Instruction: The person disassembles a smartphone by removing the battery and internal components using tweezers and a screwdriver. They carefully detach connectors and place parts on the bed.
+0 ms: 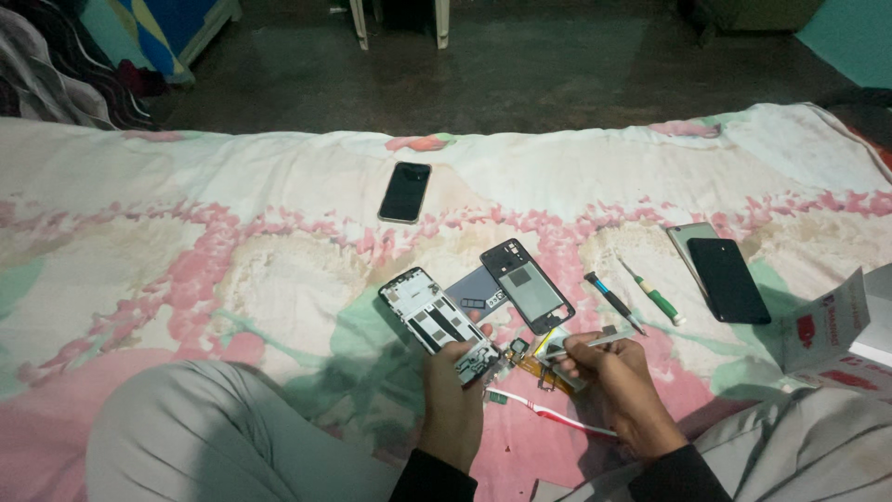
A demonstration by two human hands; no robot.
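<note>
1. A single camera sits on the person's head, tilted down and forward over the bed (pixel 186 186).
2. It is close to both hands, lap at the bottom edge, dark floor (pixel 502 65) beyond.

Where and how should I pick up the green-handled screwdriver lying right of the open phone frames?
Grip the green-handled screwdriver by its thick green handle, probably from above, fingers across its width. It lies flat on the floral sheet, thin shaft pointing up-left, with the dark-handled screwdriver close on its left, so favour the right side.
</note>
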